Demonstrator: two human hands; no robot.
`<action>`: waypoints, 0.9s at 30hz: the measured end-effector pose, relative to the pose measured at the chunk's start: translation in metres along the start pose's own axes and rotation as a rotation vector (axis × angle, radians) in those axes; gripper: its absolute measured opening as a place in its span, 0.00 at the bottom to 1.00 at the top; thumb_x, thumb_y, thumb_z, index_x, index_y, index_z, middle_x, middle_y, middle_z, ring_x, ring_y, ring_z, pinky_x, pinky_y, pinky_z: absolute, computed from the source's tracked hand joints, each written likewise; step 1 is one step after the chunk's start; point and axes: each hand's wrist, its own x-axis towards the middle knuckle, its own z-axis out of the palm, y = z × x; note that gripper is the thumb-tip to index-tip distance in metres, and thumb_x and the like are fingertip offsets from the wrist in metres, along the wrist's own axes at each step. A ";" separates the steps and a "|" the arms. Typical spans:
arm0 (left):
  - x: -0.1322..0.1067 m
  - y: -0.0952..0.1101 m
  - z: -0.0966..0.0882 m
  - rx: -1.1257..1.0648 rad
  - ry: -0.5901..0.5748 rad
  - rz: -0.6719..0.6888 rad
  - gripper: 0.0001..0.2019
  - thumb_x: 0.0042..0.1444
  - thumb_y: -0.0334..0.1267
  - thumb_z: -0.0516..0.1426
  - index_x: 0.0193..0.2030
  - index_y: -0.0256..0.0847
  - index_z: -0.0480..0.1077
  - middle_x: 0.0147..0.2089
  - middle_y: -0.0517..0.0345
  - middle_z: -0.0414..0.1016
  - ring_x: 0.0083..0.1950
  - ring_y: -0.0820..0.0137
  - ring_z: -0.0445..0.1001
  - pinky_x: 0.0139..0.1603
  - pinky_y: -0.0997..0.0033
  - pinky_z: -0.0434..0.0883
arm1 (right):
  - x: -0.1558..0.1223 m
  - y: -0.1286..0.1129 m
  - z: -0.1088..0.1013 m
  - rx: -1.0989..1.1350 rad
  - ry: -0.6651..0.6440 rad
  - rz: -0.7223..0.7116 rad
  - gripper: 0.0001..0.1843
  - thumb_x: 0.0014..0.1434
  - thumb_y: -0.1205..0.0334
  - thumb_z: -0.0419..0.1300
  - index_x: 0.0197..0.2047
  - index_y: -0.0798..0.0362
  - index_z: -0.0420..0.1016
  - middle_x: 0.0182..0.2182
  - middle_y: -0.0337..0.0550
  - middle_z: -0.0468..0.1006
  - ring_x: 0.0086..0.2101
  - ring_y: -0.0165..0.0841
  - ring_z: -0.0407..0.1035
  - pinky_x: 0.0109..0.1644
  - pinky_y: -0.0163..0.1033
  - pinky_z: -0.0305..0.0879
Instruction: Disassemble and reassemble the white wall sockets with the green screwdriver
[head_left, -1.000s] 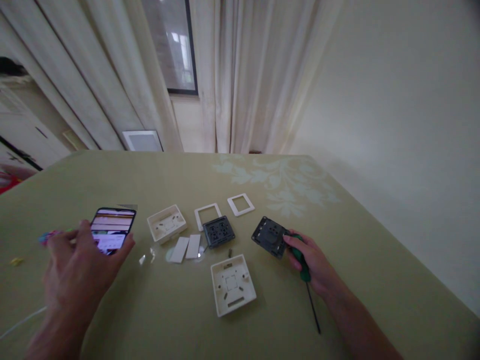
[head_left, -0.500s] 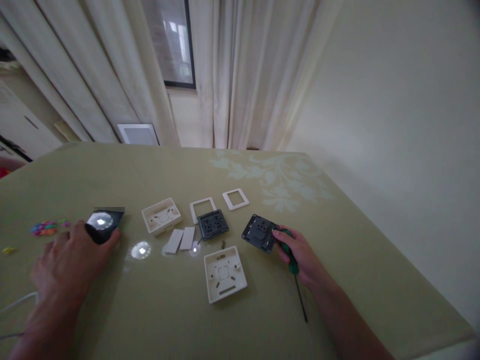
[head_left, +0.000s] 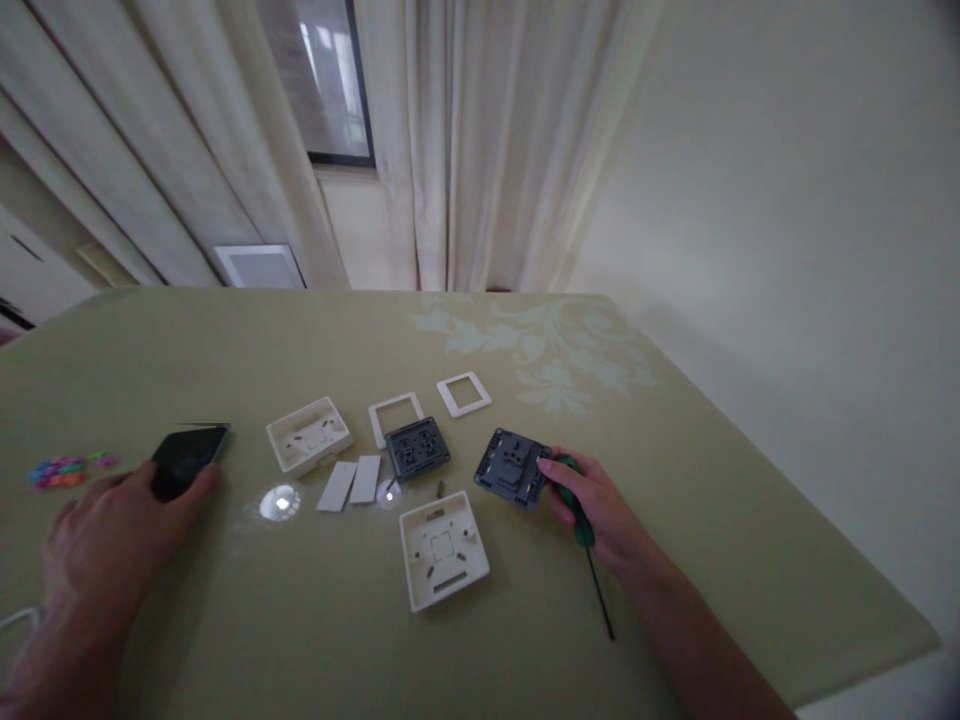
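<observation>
My left hand (head_left: 101, 545) rests on the green tablecloth with its fingertips on a dark phone (head_left: 187, 458) lying flat, its screen black; the fingers curl loosely over the phone's near end. My right hand (head_left: 592, 505) is wrapped round the green handle of a screwdriver (head_left: 581, 530), whose thin shaft points back toward me. The fingertips of that hand touch the edge of a dark grey switch module (head_left: 512, 468). A second dark module (head_left: 417, 449) lies to its left.
A white back box (head_left: 442, 549) lies near me and another white back box (head_left: 308, 435) stands farther left. Two white frames (head_left: 464, 393) and two white rocker plates (head_left: 351, 482) lie about. A small screw (head_left: 440, 489) sits mid-table. Coloured bits (head_left: 60, 469) lie far left. Curtains hang behind.
The phone's lit screen has gone dark and the phone now lies flat under my left fingertips. My right hand stays by the grey module. The view has shifted slightly.
</observation>
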 end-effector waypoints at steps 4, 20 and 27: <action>0.000 -0.003 0.003 0.205 -0.024 0.012 0.25 0.69 0.58 0.51 0.45 0.38 0.78 0.45 0.47 0.84 0.48 0.52 0.80 0.46 0.62 0.75 | 0.000 0.000 0.001 0.008 0.008 -0.008 0.23 0.50 0.41 0.73 0.33 0.52 0.76 0.16 0.29 0.65 0.15 0.23 0.53 0.21 0.33 0.41; -0.149 0.154 -0.007 -0.378 -0.317 1.128 0.39 0.65 0.57 0.65 0.78 0.51 0.62 0.77 0.45 0.69 0.74 0.44 0.70 0.72 0.38 0.71 | -0.001 -0.012 -0.017 -0.323 0.148 -0.286 0.23 0.62 0.36 0.64 0.38 0.49 0.73 0.17 0.33 0.69 0.16 0.30 0.61 0.21 0.35 0.55; -0.185 0.189 -0.006 -0.351 -0.449 1.252 0.41 0.60 0.36 0.68 0.79 0.50 0.60 0.79 0.47 0.66 0.77 0.47 0.66 0.77 0.41 0.66 | 0.008 -0.018 -0.009 -0.849 0.053 -0.627 0.08 0.67 0.57 0.62 0.44 0.48 0.82 0.47 0.50 0.83 0.46 0.43 0.78 0.54 0.46 0.72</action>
